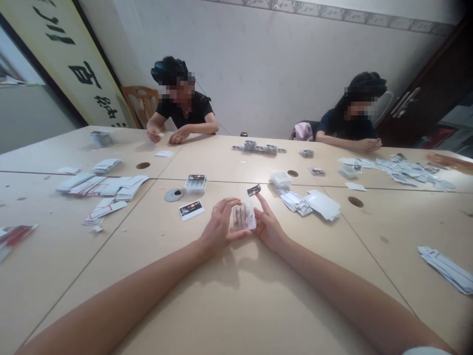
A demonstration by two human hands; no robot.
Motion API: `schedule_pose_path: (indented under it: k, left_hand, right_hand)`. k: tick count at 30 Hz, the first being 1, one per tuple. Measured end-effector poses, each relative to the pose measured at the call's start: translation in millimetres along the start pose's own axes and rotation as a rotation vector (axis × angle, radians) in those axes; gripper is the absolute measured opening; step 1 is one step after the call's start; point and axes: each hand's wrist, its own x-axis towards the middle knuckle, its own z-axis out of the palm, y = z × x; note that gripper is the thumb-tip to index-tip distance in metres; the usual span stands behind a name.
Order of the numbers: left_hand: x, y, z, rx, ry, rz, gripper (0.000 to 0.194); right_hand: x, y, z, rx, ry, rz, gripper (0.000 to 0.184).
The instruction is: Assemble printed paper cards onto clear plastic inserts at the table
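Both my hands meet over the middle of the beige table (236, 296) around a small clear packet (244, 217) with something brownish inside. My left hand (219, 224) curls its fingers around the packet's left side. My right hand (268, 224) grips its right side, with the forefinger stretched up. A small dark card (253, 190) lies just beyond that fingertip. To the left lie a printed card (191, 209) and a small stack of cards (196, 183).
Piles of white sleeves lie at the left (103, 187), right of centre (310, 202) and far right (447, 268). A grey disc (174, 195) sits beside round table holes. Two other people sit across the table with more cards (399, 170).
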Motion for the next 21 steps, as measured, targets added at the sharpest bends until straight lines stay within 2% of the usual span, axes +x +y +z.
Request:
schedule_pose_path:
  k: [5, 8, 13, 21]
  left_hand:
    - [-1.3, -1.0, 1.5, -0.037, -0.046, 0.085, 0.066]
    - [-1.3, 0.2, 1.5, -0.017, -0.07, 0.083, 0.064]
    - [-0.1, -0.3, 2.7, -0.003, -0.045, 0.058, 0.061]
    - [0.5, 1.8, 3.0, -0.009, -0.052, 0.02, 0.06]
  right_hand:
    - [1.4, -0.6, -4.5, 0.0, -0.2, 0.088, 0.093]
    - [2.1, -0.2, -7.0, -0.016, -0.181, 0.085, 0.097]
    - [3.1, 0.7, -9.0, 0.011, -0.115, 0.052, 0.109]
    - [4.4, -0.2, -9.6, 0.033, -0.139, 0.057, 0.101]
